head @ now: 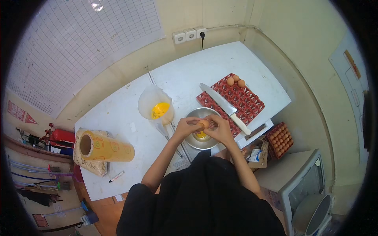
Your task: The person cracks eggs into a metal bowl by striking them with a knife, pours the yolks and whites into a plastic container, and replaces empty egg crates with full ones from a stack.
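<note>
Between the fingertips of my left hand (188,128) and my right hand (220,127) is a brown egg (204,124), held above a metal bowl (203,111). Whether its shell is cracked is hard to tell. Yellow yolk and clear egg white (202,135) lie in the bowl. Up and to the left stands a translucent plastic jug (146,101) containing several yolks (160,110). Beyond my right hand, a kitchen knife (220,99) with a white handle rests across a red plastic egg tray (249,109). Three brown eggs (235,78) sit at the tray's far corner.
A utensil with a long thin handle (172,142) lies beside the jug. On the white table's (189,69) left stand a film roll (118,148), a filled bag (91,166) and a marker (117,176). Another egg tray (280,140), full, sits lower right, near a grey-framed bin (305,177).
</note>
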{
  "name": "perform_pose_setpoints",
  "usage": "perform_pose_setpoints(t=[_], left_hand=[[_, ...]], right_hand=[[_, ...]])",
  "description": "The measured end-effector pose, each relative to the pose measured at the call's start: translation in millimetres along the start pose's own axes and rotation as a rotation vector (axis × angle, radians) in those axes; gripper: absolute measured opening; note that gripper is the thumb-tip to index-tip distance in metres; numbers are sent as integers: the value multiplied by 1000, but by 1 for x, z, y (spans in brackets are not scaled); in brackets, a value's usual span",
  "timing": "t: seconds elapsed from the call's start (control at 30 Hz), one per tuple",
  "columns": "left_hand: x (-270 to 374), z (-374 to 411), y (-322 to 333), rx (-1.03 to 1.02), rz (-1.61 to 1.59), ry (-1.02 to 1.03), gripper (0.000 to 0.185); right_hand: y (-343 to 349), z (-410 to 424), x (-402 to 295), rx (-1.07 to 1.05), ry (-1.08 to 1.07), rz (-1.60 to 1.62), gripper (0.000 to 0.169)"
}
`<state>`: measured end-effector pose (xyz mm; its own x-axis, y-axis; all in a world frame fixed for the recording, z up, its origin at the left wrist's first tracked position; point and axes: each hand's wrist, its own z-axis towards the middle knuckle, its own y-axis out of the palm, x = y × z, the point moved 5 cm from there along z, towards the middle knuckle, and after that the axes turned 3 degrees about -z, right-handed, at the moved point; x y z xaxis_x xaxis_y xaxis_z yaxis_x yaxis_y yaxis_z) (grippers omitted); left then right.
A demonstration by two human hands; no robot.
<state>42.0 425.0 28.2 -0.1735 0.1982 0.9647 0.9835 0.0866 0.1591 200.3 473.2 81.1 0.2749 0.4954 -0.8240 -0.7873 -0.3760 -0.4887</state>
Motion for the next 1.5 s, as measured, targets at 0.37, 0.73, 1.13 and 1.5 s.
perform_pose_setpoints(t=[0.37,0.73,1.13,1.5], left_hand=[[-2,-2,-6,95,81,148,39],[53,-11,-1,14,647,385,51],[51,-21,16,75,796,446,57],[32,-9,15,-53,-169,-82,35]], right_hand=[[4,0,11,26,-2,63,42],[-25,3,-22,-99,-273,-170,36],[-26,-18,-8,-46,-80,-125,37],[-25,-24,12,133,86,397,43]])
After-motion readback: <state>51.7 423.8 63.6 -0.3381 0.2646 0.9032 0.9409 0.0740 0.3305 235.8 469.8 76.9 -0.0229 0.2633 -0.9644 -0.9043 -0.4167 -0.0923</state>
